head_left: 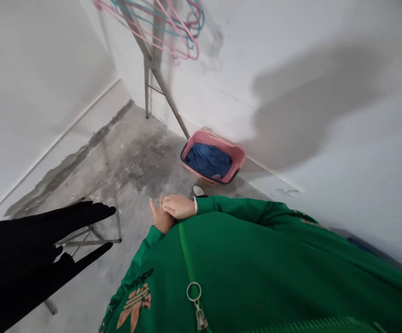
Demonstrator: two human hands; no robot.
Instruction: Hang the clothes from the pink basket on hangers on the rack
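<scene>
My left hand (162,220) is low in front of the green zipped jacket, one finger sticking out and the rest partly covered. My right hand (179,206) lies over it, its curled fingers closed around part of the left hand. A white band (195,205) circles the right wrist. No object shows between the hands. Just beyond them on the floor is a pink basket (237,157) with a dark rim and handle. Crumpled blue cloth (207,159) fills much of it.
A grey metal folding rack (168,95) stands against the white wall, with pink and teal hangers (183,41) on it. Black, cloth-like shapes (30,249) hang over metal legs (93,236) at the left. The concrete floor (134,162) is stained. A light-coloured shoe tip (198,190) shows beside the basket.
</scene>
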